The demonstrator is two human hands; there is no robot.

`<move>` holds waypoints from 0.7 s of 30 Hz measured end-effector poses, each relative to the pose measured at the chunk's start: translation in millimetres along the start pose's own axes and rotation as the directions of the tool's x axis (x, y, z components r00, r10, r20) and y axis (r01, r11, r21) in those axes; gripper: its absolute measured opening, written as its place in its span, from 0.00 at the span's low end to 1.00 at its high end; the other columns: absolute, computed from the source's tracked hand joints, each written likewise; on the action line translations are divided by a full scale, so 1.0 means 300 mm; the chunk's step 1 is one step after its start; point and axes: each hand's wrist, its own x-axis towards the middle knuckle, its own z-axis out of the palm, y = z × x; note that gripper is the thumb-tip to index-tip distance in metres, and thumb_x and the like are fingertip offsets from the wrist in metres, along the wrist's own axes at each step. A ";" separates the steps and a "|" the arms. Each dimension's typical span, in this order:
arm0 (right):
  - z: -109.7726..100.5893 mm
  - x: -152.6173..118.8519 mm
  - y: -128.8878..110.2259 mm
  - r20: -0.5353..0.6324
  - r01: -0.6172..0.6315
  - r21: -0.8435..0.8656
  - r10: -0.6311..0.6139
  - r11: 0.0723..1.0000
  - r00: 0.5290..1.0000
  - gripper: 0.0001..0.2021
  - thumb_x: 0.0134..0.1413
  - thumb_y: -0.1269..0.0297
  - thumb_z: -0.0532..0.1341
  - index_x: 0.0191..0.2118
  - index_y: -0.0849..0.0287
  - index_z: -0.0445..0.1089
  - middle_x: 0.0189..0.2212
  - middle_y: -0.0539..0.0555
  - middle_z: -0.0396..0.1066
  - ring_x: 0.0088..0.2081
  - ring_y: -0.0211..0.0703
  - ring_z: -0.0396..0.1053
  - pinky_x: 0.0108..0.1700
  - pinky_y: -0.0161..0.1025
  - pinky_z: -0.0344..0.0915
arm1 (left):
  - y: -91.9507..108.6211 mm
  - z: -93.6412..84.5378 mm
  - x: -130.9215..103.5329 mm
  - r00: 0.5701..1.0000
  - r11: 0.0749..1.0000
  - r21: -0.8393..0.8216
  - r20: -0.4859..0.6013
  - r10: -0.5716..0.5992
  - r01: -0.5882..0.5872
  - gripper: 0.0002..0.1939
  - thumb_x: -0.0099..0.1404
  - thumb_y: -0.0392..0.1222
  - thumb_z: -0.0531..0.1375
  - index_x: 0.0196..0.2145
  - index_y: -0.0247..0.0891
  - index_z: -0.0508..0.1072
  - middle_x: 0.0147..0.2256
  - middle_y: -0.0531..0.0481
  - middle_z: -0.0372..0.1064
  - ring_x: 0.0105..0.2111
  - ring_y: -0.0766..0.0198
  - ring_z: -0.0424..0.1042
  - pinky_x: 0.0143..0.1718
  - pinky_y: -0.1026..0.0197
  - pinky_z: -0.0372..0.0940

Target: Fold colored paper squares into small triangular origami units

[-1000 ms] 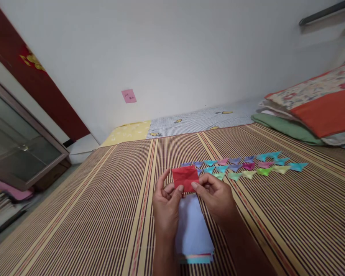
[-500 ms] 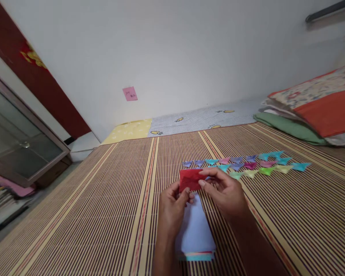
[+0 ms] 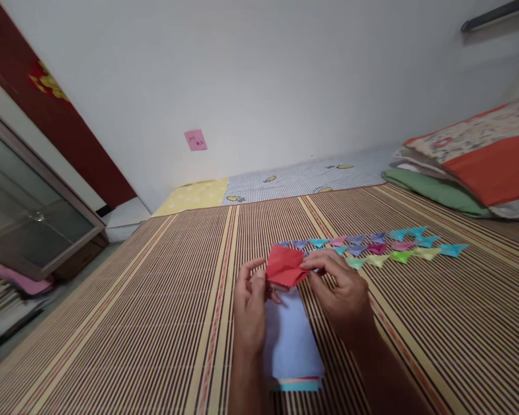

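Observation:
A folded sheet of red paper (image 3: 284,266) is held up between both hands, its right part creased and slightly parted. My left hand (image 3: 251,294) grips its left edge, thumb in front and fingers behind. With thumb and fingertips, my right hand (image 3: 341,285) pinches the right edge. Under the hands lies a stack of coloured paper (image 3: 293,340), a pale blue sheet on top and other colours showing at the near edge. Just beyond are rows of small folded paper pieces (image 3: 376,248) in blue, purple, pink, green and yellow; my right hand hides some of them.
Everything lies on a striped bamboo mat (image 3: 164,305). Pillows and folded bedding (image 3: 488,167) are piled at the right. A pink note (image 3: 195,140) is stuck on the white wall behind. A glass-fronted cabinet (image 3: 34,207) stands at the left.
The red paper has tilted and shows a brighter face, with its folds partly opened. My left fingers have shifted up along its left edge; my right hand keeps its pinch.

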 end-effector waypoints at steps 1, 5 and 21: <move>0.001 0.001 -0.003 -0.008 0.014 -0.002 -0.014 1.000 1.000 0.12 0.59 0.76 0.59 0.35 0.53 0.76 0.35 0.53 0.75 0.41 0.48 0.75 0.45 0.44 0.71 | 0.004 0.003 -0.004 0.999 1.000 0.011 -0.018 0.027 -0.027 0.14 0.72 0.52 0.59 0.48 0.41 0.68 0.30 0.51 0.76 0.26 0.64 0.73 0.28 0.65 0.66; 0.004 0.003 -0.016 -0.016 0.035 0.009 -0.035 0.999 0.999 0.12 0.60 0.76 0.58 0.35 0.53 0.75 0.34 0.53 0.75 0.39 0.47 0.76 0.43 0.44 0.72 | 0.017 0.021 -0.013 0.995 0.995 0.030 0.032 0.095 -0.096 0.14 0.68 0.47 0.66 0.43 0.43 0.65 0.37 0.50 0.77 0.32 0.65 0.75 0.31 0.67 0.66; 0.004 -0.022 0.002 -0.047 -0.175 0.084 0.179 0.981 0.983 0.08 0.58 0.75 0.60 0.37 0.55 0.74 0.35 0.51 0.76 0.39 0.43 0.75 0.43 0.39 0.71 | 0.023 0.032 -0.025 0.976 0.966 0.194 0.166 0.141 -0.172 0.24 0.68 0.47 0.66 0.61 0.49 0.73 0.48 0.42 0.77 0.40 0.55 0.77 0.39 0.55 0.73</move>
